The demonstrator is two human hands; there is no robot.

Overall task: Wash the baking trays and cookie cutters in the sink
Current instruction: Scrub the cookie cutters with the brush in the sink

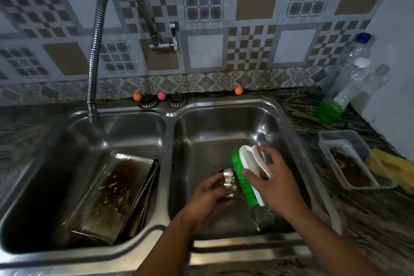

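Left grip [210,192] pinches a cookie cutter [229,182]; right grip [272,182] curls round the scrub brush [247,177].

We hold both over the right basin of the sink [224,105], green bristles touching the cutter's right side, the brush's long axis running far-left to near-right. Baking trays [116,190] lean stacked in the left basin, greasy, nearer our left hand. Another cutter, we judge, lies under the brush. On the bench [369,219] at right: soap bottle [336,101], plastic tub [349,159].

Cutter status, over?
Left hand holds cutter over right basin. Right hand grips brush, bristles on cutter. Trays stacked in left basin, dirty. Nothing in the way.
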